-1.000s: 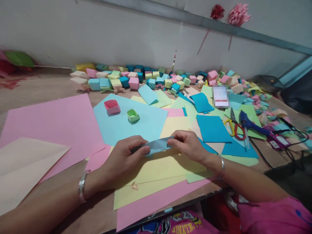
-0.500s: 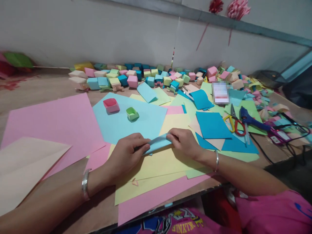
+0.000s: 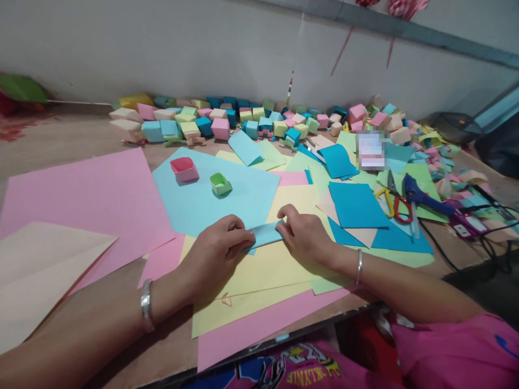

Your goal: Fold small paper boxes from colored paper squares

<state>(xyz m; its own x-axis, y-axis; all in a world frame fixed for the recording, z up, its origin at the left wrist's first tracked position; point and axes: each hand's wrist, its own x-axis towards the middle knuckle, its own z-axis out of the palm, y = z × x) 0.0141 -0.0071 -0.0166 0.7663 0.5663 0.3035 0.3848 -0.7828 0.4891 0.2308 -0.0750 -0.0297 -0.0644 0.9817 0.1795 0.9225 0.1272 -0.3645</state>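
A narrow folded strip of light blue paper (image 3: 265,234) stretches between my two hands, over the yellow sheets (image 3: 267,275) at the table's front. My left hand (image 3: 221,246) is closed, its thumb and fingers pinching the strip's left end. At the other end my right hand (image 3: 304,235) grips the paper between thumb and fingers, the index finger bent and raised. Beyond them, a pink paper box (image 3: 185,172) and a smaller green paper box (image 3: 221,186) sit on a light blue sheet (image 3: 247,197). My fingers hide both ends of the strip.
Many small paper boxes (image 3: 221,128) line the wall. To the right lie dark blue sheets (image 3: 359,208), scissors (image 3: 393,202), a blue glue gun (image 3: 427,197) with a cable, and a blurred-out phone-like item (image 3: 372,151). Large pink paper (image 3: 85,200) and cream paper (image 3: 44,270) cover the left.
My right index finger has lifted off the paper and curled up. The strip lies flatter and more level between my hands. The whole view has shifted slightly.
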